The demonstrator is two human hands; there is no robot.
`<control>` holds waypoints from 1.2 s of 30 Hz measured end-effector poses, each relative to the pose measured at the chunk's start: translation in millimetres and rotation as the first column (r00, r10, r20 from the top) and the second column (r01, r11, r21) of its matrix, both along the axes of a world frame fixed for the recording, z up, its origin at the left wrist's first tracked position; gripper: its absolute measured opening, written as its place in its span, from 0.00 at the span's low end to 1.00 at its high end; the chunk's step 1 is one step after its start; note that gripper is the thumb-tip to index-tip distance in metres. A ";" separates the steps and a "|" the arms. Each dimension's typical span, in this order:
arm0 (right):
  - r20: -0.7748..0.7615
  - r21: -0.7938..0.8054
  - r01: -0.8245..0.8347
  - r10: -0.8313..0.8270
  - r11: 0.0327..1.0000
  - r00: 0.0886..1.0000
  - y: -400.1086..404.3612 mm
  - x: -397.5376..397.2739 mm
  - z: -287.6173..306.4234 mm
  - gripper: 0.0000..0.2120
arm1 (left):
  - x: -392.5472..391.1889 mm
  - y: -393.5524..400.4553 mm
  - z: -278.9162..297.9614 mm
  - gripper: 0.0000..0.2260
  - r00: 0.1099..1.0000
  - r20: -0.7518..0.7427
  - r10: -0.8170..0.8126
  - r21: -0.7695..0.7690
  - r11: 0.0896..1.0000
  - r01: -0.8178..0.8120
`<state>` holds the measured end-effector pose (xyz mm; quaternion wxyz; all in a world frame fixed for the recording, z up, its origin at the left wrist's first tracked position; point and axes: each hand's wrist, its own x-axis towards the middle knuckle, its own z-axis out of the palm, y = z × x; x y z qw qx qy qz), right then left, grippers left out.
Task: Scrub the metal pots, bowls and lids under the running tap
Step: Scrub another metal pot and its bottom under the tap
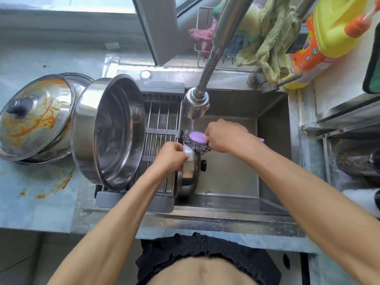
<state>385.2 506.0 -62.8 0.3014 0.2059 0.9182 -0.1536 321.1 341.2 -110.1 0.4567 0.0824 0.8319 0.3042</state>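
Glossy steel lid (190, 173); rough wire-mesh scourer (196, 145); shiny metal pot (115, 132); fuzzy green cloth (271, 38)

Single head-worn wide-angle view, facing steeply down, close above the sink (273, 140), forearms entering from the bottom edge

This is a home kitchen, seen at its washing-up corner. A stainless steel sink (273, 128) is set into a pale blue tabletop (41, 194), with a flexible pull-out tap (196, 103) running water into it. A drying rack (162, 128) spans the sink's left side and carries a large steel pot (115, 130) on its side. On the far right stand a yellow detergent bottle (324, 40) and a green cloth (273, 38). A sauce-stained lid (35, 118) sits on the tabletop at left.
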 end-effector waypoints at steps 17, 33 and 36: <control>-0.085 -0.038 0.076 -0.079 0.996 0.993 20.7 41.7 9.3 0.09 | 37.5 -0.1 15.2 0.11 0.900 0.162 0.405 0.169 0.887 -0.429; -0.308 -0.037 0.104 -0.110 0.994 0.945 -0.7 60.7 22.2 0.08 | 29.3 4.7 7.2 0.24 0.737 0.097 0.668 0.117 0.728 -0.675; -0.291 -0.036 0.003 -0.013 0.999 0.957 -18.9 63.3 25.7 0.08 | 28.2 1.6 8.4 0.20 0.667 0.227 0.710 0.088 0.667 -0.740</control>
